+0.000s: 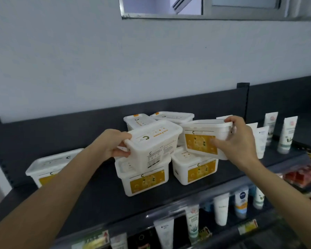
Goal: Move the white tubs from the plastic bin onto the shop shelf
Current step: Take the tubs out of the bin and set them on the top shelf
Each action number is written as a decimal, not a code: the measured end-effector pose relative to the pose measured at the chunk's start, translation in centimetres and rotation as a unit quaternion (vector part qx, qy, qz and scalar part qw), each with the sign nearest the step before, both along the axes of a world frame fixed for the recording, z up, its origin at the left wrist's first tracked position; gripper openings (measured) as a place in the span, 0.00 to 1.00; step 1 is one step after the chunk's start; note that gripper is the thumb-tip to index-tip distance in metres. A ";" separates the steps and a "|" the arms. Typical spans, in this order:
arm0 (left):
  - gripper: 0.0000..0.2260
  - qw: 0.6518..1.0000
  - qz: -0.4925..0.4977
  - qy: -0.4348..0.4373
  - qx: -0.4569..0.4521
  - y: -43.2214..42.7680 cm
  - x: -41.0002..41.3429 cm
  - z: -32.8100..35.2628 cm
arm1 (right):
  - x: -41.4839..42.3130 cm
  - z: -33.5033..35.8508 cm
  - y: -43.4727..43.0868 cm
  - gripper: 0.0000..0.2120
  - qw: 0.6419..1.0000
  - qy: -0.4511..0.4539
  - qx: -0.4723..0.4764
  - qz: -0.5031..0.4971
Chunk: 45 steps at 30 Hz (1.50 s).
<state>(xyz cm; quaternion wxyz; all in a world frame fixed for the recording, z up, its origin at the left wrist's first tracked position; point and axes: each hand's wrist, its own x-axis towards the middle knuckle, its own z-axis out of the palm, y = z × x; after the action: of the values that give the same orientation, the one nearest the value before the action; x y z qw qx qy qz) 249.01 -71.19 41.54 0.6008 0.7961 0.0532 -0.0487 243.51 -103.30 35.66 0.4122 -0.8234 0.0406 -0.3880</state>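
- A person's left hand [113,143] is gripping one short end of a white rectangular plastic tub w/ a printed lid [154,142]. The thumb is lying on the lid rim and the fingers are curling under the end. The tub is reaching out to the right of the hand, tilted, w/ its lid turned toward the camera.
- The right hand [235,139] is clutching a second white plastic tub w/ a yellow label [203,141] at its right end. The fingers are hooking over the top rim and the thumb is pressing on the label face. This tub is lying left of the hand, tipped so the label is facing the camera.
- Both held tubs are hanging side by side, close together, over the dark grey metal shop shelf [97,191].
- A front-centre tub [144,178] is sitting on the shelf under the left-hand one; whether the two are touching can't be told. A front-right tub [194,169] is sitting beneath the right-hand one.
- Two rear tubs [172,116] are standing by the shelf's back panel. A lone tub [48,166] is sitting apart at left, partly hidden by the left forearm.
- White squeeze tubes [285,135] are standing upright at the shelf's right end, behind the right hand. More tubes [221,209] are lining the tier below.
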 end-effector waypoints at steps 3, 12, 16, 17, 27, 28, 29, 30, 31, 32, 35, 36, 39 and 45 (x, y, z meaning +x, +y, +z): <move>0.08 0.999 -0.019 0.005 0.041 0.4 1.2 0.4 | -0.7 0.4 -0.1 0.31 1.000 -0.001 0.013 0.021; 0.10 0.987 -0.040 -0.030 0.153 1.1 2.2 1.2 | -0.8 0.3 -0.4 0.29 0.994 0.003 0.094 0.062; 0.09 0.991 -0.048 -0.038 0.119 2.3 1.6 0.7 | -1.0 0.3 -0.4 0.29 0.992 0.004 0.103 0.070; 0.09 0.992 -0.051 -0.035 0.107 2.9 1.5 0.6 | -1.1 0.3 -0.4 0.29 0.992 0.004 0.102 0.070; 0.05 0.997 -0.033 0.006 0.069 7.3 2.8 1.3 | -0.9 0.7 0.8 0.29 0.986 0.014 0.105 0.126; 0.05 0.997 -0.038 0.014 0.071 7.4 2.9 1.4 | -0.8 0.7 1.1 0.29 0.984 0.013 0.110 0.138; 0.05 0.996 -0.047 0.022 0.076 7.5 3.0 1.6 | -0.6 0.7 1.4 0.29 0.982 0.012 0.116 0.147; 0.05 0.995 -0.057 0.030 0.081 7.5 3.0 1.7 | -0.4 0.7 1.7 0.28 0.981 0.010 0.121 0.152; 0.04 0.994 -0.063 0.035 0.085 7.5 3.0 1.7 | -0.2 0.7 2.0 0.28 0.980 0.010 0.126 0.156; 0.05 0.993 -0.063 0.035 0.089 7.5 2.9 1.8 | 0.1 0.6 2.2 0.28 0.978 0.010 0.132 0.160; 0.05 0.993 -0.055 0.026 0.097 7.5 3.0 1.7 | 0.8 0.7 2.5 0.28 0.974 0.014 0.142 0.175; 0.05 0.993 -0.057 0.028 0.098 7.5 3.0 1.6 | 0.9 0.7 2.6 0.28 0.973 0.017 0.142 0.179; 0.05 0.992 -0.073 0.036 0.097 8.0 3.2 1.7 | 1.2 0.7 2.3 0.28 0.972 0.023 0.131 0.192; 0.05 0.991 -0.089 0.041 0.095 8.5 3.2 2.3 | 2.7 1.3 1.3 0.29 0.971 0.038 0.105 0.211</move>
<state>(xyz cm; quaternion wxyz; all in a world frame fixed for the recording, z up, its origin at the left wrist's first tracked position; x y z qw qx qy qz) 252.19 -62.64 43.82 0.5133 0.8483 0.0116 -0.1295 246.25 -101.99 37.01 0.5669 -0.7797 -0.0774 -0.2542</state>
